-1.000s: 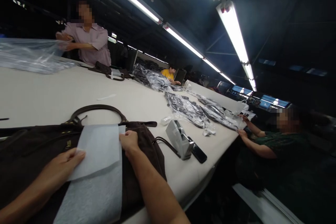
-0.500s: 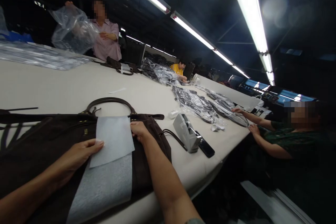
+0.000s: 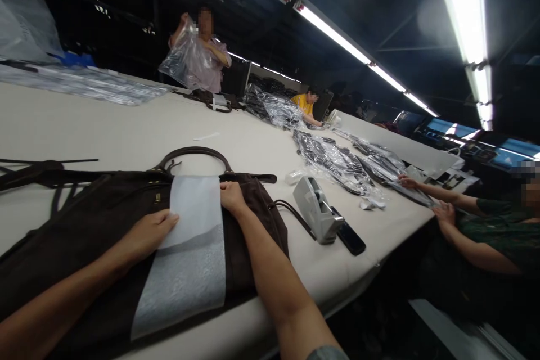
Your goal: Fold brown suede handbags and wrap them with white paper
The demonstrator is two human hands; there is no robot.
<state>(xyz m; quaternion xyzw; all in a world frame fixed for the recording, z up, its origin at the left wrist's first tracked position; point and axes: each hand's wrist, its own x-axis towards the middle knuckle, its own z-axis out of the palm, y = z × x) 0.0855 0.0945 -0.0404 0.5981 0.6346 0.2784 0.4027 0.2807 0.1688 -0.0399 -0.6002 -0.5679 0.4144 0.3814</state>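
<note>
A dark brown bag point(image 3: 113, 225) lies on the pale table in front of me, its curved handle point(image 3: 194, 151) pointing away. Across its middle runs a strip of thin white wrapping sheet point(image 3: 189, 270), folded over so the upper part hangs over the lower. My left hand point(image 3: 154, 230) pinches the sheet's left edge between thumb and fingers. At the upper right edge, my right hand point(image 3: 232, 197) grips the same sheet close to the bag's top, its fingertips partly hidden.
Right of the bag stand a grey tape dispenser point(image 3: 316, 211) and a black phone point(image 3: 349, 233). Plastic-wrapped bags point(image 3: 337, 160) lie farther back. A co-worker holds up a clear plastic bag point(image 3: 188, 59); another person's hands point(image 3: 445, 216) are at the right table edge.
My view has swung left, shifting the scene rightward. The sheet's upper flap now lies flatter and straighter over the lower part, with both hands still on it. The far co-worker's plastic bag is gathered narrower.
</note>
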